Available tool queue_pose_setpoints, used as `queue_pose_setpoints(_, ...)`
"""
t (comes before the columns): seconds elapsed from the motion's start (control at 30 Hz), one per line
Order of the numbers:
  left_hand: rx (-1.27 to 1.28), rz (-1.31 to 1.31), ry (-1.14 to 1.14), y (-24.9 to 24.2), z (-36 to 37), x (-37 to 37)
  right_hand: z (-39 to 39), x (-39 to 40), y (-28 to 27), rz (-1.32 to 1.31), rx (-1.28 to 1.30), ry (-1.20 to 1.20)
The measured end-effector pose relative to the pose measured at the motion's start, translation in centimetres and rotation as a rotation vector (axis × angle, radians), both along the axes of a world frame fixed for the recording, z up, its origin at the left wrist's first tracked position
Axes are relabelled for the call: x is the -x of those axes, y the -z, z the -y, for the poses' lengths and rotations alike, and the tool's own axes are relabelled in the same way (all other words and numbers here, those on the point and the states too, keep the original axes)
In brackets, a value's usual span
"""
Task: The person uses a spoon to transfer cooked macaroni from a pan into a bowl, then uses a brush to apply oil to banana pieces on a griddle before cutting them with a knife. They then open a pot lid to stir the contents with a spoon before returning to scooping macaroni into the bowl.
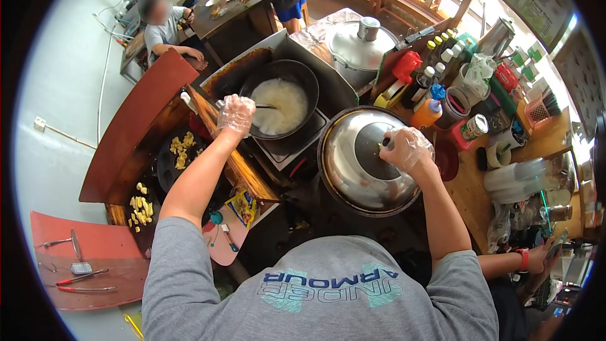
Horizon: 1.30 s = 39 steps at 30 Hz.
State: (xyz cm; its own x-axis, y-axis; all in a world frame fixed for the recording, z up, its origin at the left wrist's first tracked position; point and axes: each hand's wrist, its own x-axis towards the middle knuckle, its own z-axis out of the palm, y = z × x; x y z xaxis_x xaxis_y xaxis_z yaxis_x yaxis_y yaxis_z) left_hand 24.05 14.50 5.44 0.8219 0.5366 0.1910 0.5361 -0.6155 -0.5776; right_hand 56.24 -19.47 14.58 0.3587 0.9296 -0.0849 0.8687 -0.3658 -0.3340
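My left hand (236, 115), in a clear plastic glove, is closed round the handle of a utensil (265, 107). The utensil's far end reaches into pale, foamy liquid (278, 113) in a black wok (308, 82) on a stove. My right hand (409, 149), gloved the same way, grips the dark knob of a large silver lid (344, 167). That lid sits on a wide dark pan, right of the wok and nearer to me.
Yellow food pieces (142, 210) lie at the left behind a wooden partition (221, 145). Tongs (85, 278) rest on a red board. A large lidded pot (363, 44) stands beyond. Bottles (427, 113) crowd the right. Other people are at the back and right.
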Motion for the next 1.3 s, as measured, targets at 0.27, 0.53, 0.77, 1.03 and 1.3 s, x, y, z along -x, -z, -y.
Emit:
queue_pose_setpoints(0.27,0.004,0.033,-0.046,-0.1,0.9,-3.2,0.1,-0.1,0.3,-0.011,-0.053,0.015)
queue_pose_setpoints(0.53,0.257,-0.136,-0.061,-4.7,6.9,-0.6,-0.2,-0.5,0.3,-0.002,-0.061,0.012)
queue_pose_setpoints(0.77,0.163,-0.147,-0.112,-7.3,9.2,5.4,-0.5,-0.5,-0.5,-0.024,0.051,0.008)
queue_pose_setpoints(1.03,0.111,-0.064,-0.039,-1.0,6.5,3.3,-0.5,-0.3,-0.6,0.005,0.037,0.015)
queue_pose_setpoints(1.3,-0.024,0.083,-0.067,1.5,0.7,-1.5,-0.4,-0.3,-1.2,0.031,0.054,-0.005)
